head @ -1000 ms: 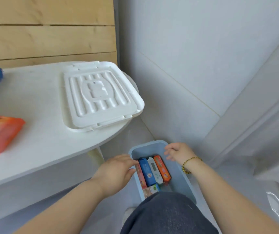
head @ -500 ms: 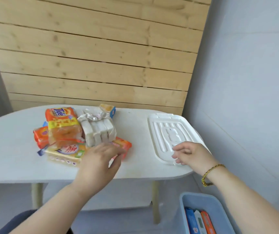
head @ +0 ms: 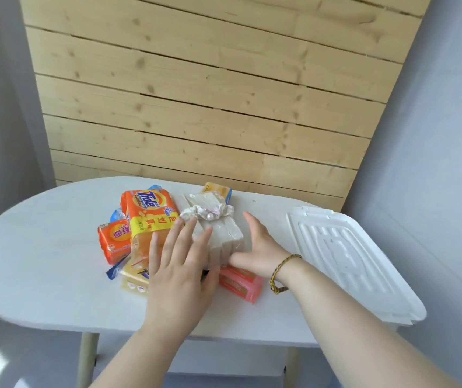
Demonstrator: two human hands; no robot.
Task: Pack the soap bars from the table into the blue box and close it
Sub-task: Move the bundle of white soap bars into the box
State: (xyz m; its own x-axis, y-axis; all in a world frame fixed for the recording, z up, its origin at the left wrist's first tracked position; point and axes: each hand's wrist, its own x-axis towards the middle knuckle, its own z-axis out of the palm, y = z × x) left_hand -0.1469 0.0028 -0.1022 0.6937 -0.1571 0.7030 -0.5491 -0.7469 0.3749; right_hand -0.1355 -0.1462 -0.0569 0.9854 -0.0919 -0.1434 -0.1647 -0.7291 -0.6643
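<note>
Item: white bundle, several pale bars tied with a ribbon, centre of the frame on the bench. My left hand lies flat against its near-left side, fingers spread; my right hand cups its right side, fingers apart, thumb along the near face. Neither has closed on it yet.

Handling note: I judge a squeeze from both sides, then a level lift, is best, so the bars stay tied and the packs beneath are not dragged.

Other stock: Tide pack, orange with a yellow band, "Tide" legible, Chinese characters below; small orange bar, characters too blurred to read; pink bar under my right hand, print illegible; yellow pack lower left of the pile.

Lid: white, right of frame, overhanging the bench edge. Blue box: not in view.
</note>
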